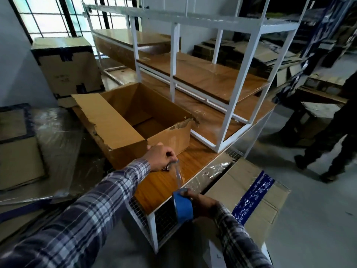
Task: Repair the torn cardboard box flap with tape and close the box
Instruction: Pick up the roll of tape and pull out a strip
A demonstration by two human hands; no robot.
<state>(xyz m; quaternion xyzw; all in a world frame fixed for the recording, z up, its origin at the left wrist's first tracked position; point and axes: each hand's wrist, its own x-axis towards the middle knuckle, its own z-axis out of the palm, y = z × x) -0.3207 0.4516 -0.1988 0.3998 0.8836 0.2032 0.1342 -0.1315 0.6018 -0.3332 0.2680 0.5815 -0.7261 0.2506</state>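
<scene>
Tape strip taut between left hand and right hand's blue roll, beside open box.

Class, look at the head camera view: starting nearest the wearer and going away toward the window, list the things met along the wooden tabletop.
Blue tape roll in the right hand → stretched clear tape strip → left hand pinching its end → open cardboard box with torn flap → taped closed box.

One head-worn wide-angle view looks forward and down, close over the wooden table edge.
</scene>
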